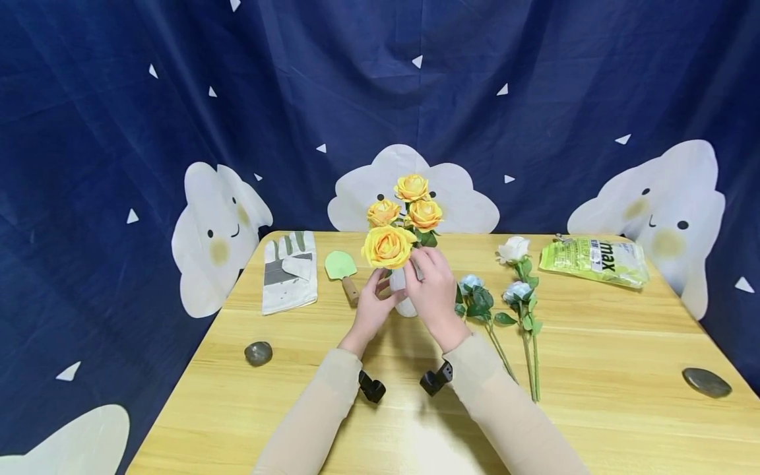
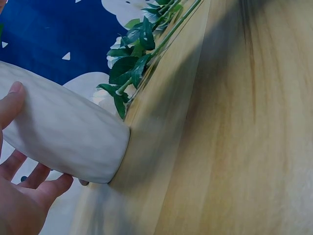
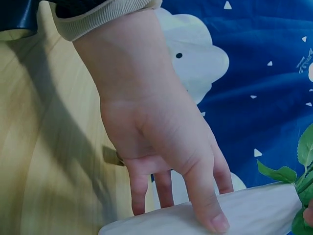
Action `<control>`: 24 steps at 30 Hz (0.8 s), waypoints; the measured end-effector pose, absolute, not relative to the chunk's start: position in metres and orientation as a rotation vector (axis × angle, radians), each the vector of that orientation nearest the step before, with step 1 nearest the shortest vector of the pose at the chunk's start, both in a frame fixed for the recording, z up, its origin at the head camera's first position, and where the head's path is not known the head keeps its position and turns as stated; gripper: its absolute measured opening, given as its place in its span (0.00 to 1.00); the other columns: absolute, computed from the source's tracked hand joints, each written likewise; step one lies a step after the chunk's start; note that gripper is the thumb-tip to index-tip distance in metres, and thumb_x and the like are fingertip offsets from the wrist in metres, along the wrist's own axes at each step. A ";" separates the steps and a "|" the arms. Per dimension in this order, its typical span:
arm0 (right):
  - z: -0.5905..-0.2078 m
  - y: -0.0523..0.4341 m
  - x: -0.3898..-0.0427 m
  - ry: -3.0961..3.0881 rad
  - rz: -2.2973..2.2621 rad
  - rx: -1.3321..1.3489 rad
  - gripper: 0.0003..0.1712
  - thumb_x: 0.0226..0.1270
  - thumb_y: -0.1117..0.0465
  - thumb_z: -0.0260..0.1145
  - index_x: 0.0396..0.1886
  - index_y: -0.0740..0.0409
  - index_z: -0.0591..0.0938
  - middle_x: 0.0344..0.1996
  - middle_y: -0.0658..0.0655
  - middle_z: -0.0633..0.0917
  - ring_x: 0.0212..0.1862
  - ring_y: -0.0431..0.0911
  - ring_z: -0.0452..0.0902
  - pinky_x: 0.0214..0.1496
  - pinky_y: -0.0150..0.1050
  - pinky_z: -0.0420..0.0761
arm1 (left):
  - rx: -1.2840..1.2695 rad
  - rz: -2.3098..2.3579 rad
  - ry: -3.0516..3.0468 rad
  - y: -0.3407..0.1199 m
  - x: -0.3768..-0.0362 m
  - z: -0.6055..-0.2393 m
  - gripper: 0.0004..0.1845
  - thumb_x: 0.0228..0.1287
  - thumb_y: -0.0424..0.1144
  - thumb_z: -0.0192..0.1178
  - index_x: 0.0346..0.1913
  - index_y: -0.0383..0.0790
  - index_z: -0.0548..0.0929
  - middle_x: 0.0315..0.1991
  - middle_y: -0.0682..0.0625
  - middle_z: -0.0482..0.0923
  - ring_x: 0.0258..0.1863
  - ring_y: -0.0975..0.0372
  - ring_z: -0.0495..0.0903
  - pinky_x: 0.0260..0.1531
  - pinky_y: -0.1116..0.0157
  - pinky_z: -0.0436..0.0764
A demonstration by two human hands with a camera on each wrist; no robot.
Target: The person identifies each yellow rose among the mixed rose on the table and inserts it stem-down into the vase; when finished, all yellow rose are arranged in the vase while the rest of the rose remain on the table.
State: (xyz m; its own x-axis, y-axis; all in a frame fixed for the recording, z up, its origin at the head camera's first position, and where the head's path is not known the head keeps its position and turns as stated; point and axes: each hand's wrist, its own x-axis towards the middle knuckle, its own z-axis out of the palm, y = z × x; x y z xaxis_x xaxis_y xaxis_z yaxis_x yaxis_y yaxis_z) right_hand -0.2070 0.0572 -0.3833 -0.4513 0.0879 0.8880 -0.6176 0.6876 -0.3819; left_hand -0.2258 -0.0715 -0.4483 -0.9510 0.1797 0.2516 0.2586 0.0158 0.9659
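A white vase (image 1: 406, 307) stands on the table with several yellow roses (image 1: 388, 247) in it. My left hand (image 1: 374, 309) holds the vase body, thumb on one side and fingers on the other; the left wrist view shows the same grip on the vase (image 2: 73, 127). In the right wrist view, the left hand (image 3: 164, 127) reaches across to the vase (image 3: 244, 213). Higher up, my right hand (image 1: 436, 290) has its fingers curled at the rose stems by the vase mouth. Blooms partly hide its fingertips, and which stem it pinches is unclear.
Pale blue roses (image 1: 472, 282) and a white rose (image 1: 513, 249) lie right of the vase. Beyond them is a green bag (image 1: 596, 262). Gloves (image 1: 289, 272) and a small trowel (image 1: 341, 266) lie left. Dark stones (image 1: 258, 353) rest on both sides.
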 end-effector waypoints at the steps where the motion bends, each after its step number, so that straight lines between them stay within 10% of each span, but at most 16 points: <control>1: -0.384 0.057 -0.206 -1.866 0.869 0.417 0.04 0.61 0.67 0.63 0.28 0.64 0.82 0.30 0.59 0.80 0.34 0.50 0.76 0.31 0.43 0.80 | -0.481 -2.112 -2.193 -0.071 -0.226 -0.448 0.36 0.58 0.34 0.65 0.68 0.37 0.61 0.64 0.37 0.59 0.60 0.44 0.65 0.55 0.53 0.72; 24: -0.372 0.055 -0.199 -1.667 1.100 0.523 0.04 0.59 0.73 0.63 0.32 0.66 0.83 0.31 0.60 0.81 0.30 0.50 0.78 0.30 0.42 0.81 | -0.459 -2.135 -2.198 -0.071 -0.224 -0.446 0.39 0.57 0.32 0.65 0.69 0.35 0.58 0.66 0.36 0.57 0.60 0.44 0.64 0.56 0.51 0.71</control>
